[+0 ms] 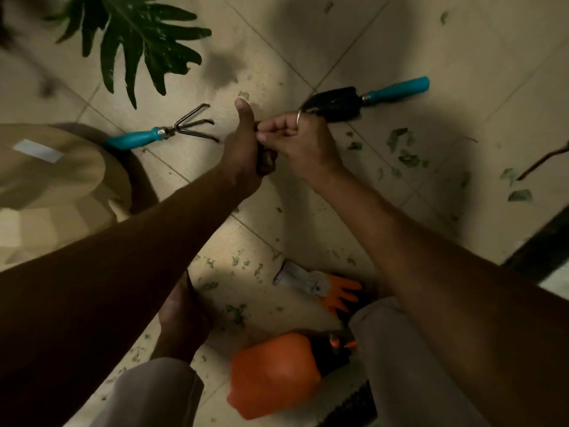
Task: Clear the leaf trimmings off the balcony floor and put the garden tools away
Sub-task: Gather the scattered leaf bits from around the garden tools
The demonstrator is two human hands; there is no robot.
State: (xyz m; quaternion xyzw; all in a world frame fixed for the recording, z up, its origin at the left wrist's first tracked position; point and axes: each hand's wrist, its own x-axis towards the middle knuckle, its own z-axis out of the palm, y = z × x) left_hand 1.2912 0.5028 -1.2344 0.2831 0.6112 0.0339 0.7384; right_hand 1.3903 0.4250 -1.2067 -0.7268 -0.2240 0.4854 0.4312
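Looking down from the head cam, both hands meet over the tiled floor [308, 41]. The left hand [243, 149] is wrapped in a fist round a small dark thing [265, 161], thumb sticking straight up. The right hand [303, 143], ring on one finger, has its fingers curled tight, tips pinching the top of that same dark thing right against the left thumb. What it actually is, no idea: the hands cover most of it and it's dim.

Leaf bits [406, 152] are scattered over the tiles, thickest to the right of the hands. A hand rake [160, 134] with a teal handle lies left of the hands, its handle end hidden behind a beige container [55, 186]. The trowel [366, 98], teal handle too, lies just behind the right hand, which covers part of the blade. Lower down there's an orange-and-white glove [323, 286] and an orange spray bottle [274, 371], its nozzle partly hidden by the right leg. A thin twig [538, 163] is cut off at the right edge.
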